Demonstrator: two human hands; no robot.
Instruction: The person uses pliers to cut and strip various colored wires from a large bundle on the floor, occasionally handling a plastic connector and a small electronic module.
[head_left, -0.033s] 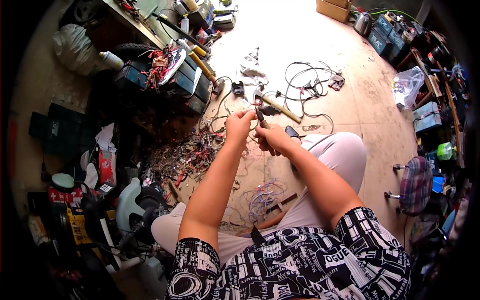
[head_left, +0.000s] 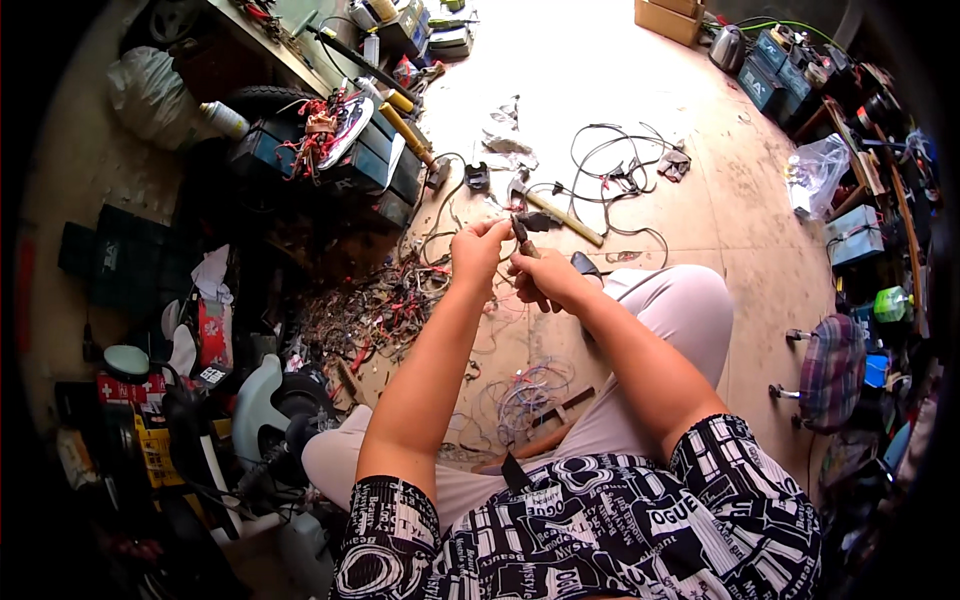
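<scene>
Left hand: raised in front of the person, above the floor; fingertips of the left hand (head_left: 479, 250) drawn together in a pinch, just beside the tip of the tool; whatever lies between them is too small to tell.

Right hand: the right hand (head_left: 543, 277) is clamped on the plier-like tool (head_left: 521, 233), fingers curled round its brownish handles; the forearm slants in from the lower right.

Tool: between the two hands, dark end pointing up and slightly left, toward the left fingertips; its exact kind is hard to make out.

Hammer: a hammer (head_left: 575, 226) with a yellowish handle lies on the floor (head_left: 740, 290) just beyond the hands, head to the upper left.

Cables: black cable loops (head_left: 603, 194) spread past the hammer.

Wire scrap: a mixed heap of wire scrap (head_left: 375, 310) covers the floor left of the hands; a loose tangle of thin wires (head_left: 525, 400) lies nearer the person, between the legs.

Left side: a sneaker (head_left: 347, 130) and red wires (head_left: 318, 125) sit on dark battery boxes (head_left: 372, 165); a spray can (head_left: 224, 120) leans near them.

Right side: a plaid chair (head_left: 833, 372); a clear plastic bag (head_left: 815, 170); a metal kettle (head_left: 727, 48) beside blue-grey batteries (head_left: 763, 85).
</scene>
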